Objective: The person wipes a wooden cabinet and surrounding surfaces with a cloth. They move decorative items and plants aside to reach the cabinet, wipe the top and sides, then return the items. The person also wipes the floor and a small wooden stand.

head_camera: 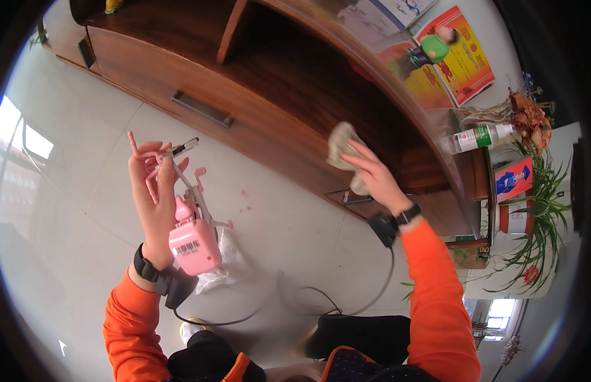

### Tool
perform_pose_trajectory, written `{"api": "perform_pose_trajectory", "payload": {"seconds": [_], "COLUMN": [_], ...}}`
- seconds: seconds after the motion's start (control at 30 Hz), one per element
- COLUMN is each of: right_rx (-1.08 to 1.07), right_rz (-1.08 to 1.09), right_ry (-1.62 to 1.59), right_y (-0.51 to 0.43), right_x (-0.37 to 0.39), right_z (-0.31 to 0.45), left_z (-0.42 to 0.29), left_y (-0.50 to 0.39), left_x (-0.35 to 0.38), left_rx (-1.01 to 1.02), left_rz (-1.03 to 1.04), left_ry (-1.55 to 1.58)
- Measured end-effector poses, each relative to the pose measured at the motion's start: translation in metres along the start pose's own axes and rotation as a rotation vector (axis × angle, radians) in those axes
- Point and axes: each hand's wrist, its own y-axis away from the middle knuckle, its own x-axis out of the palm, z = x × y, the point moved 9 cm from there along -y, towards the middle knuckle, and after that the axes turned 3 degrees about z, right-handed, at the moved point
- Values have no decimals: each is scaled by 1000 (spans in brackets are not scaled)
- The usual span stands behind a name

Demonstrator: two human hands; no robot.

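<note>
My left hand point(154, 176) grips a small pink model bicycle point(195, 243) near its handlebar end. The model has a pink box-like part that bears writing, and a black-and-silver piece sticks out beyond my fingertips. On the right, my right hand point(379, 184) holds a crumpled beige cloth point(343, 145) at the lower shelf edge of a brown wooden cabinet point(276, 138). Both wrists wear black straps with cabled devices.
Drawers with dark handles point(202, 109) line the cabinet front. Its top carries a figurine in green point(434, 49), red-yellow certificates point(467, 62) and a spray bottle point(477, 138). A potted plant point(546, 205) stands at right. A whitish plastic bag point(224, 267) and pink bits point(244, 193) lie on the tiled floor.
</note>
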Motion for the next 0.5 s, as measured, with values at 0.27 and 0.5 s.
{"api": "perform_pose_trajectory", "payload": {"seconds": [0.27,0.5], "right_rx": [-160,123], "right_rz": [-241,-629], "right_ry": [89,498], "right_y": [-64,31], "right_x": [18,-3], "right_z": [52,-7], "left_z": [-6,21], "left_y": [-12,-19], "left_x": [94,170], "left_rx": [-51,-86], "left_rz": [181,242], "left_ry": [157,233]}}
